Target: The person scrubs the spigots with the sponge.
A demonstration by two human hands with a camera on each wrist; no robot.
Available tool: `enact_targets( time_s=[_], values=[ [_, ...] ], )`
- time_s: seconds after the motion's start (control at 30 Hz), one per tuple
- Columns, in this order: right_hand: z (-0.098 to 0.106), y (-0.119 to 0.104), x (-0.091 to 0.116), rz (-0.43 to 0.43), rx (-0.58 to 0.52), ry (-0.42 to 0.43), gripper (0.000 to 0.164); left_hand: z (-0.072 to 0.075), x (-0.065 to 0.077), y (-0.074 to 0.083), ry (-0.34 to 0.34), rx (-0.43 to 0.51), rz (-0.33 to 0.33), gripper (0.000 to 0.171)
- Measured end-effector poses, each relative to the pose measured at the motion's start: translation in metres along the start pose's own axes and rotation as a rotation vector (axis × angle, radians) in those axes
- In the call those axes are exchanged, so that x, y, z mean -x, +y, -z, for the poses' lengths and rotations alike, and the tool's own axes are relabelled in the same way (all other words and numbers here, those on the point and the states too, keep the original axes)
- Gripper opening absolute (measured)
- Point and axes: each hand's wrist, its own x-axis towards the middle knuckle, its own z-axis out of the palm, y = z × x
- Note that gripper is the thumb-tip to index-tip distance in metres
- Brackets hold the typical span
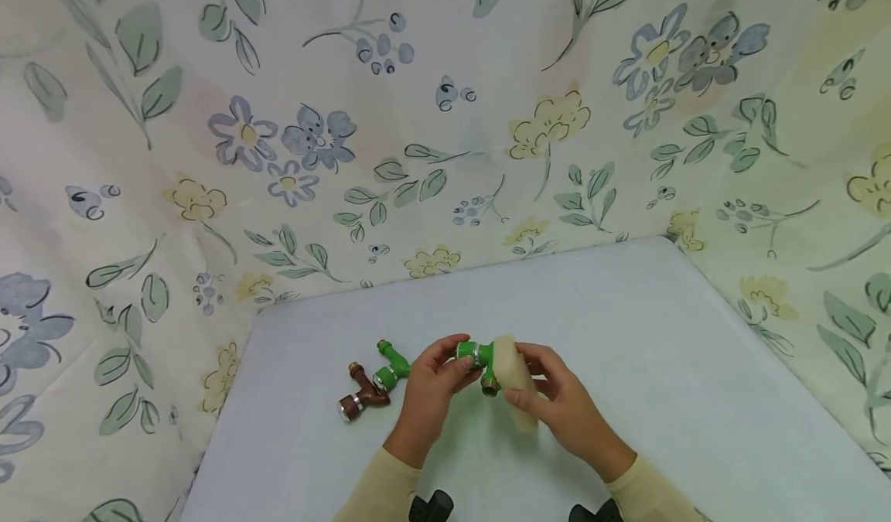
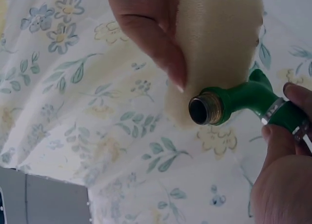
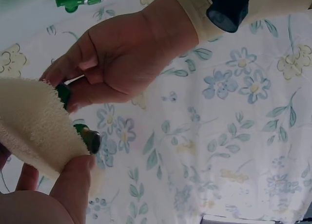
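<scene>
My left hand (image 1: pixel 433 387) grips a green tap (image 1: pixel 476 354) by its silver-banded end, fingers and thumb around it. The tap's brass threaded outlet (image 2: pixel 207 108) points toward the camera in the left wrist view. On the other side, my right hand (image 1: pixel 560 402) pinches a thick cream sponge (image 1: pixel 513 375) with thumb on one face and fingers on the other. The sponge stands on edge right up against the tap's body and hides part of it in the right wrist view, where its fuzzy surface (image 3: pixel 39 121) shows. Both hands are held above the white table.
To the left on the white table (image 1: pixel 592 305) lie a second green tap (image 1: pixel 397 361) and a brown tap (image 1: pixel 366 393), close together. A floral cloth (image 1: pixel 480 182) hangs behind the table and along its sides.
</scene>
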Motion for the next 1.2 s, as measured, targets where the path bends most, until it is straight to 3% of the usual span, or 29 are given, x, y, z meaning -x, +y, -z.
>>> enact_targets(
  time_s=[0.23,0.4,0.63,0.87,1.2],
  values=[
    [-0.005,-0.041,0.000,0.067,-0.072,-0.065,0.056,0.001,0.000,0.001,0.044,-0.013,-0.003,0.040],
    [-0.006,-0.028,0.000,0.070,-0.072,-0.049,0.057,0.002,0.002,0.002,0.054,-0.068,-0.011,0.040],
    [0.000,-0.006,-0.002,0.043,-0.066,-0.040,0.058,0.002,0.003,0.003,0.009,-0.035,-0.014,0.040],
    [0.003,-0.018,-0.002,0.012,0.034,0.043,0.058,-0.001,0.006,0.004,-0.027,-0.037,0.021,0.040],
    [-0.001,-0.029,-0.003,0.019,0.129,0.115,0.061,-0.001,0.006,0.004,-0.019,-0.031,0.023,0.040]
  ],
)
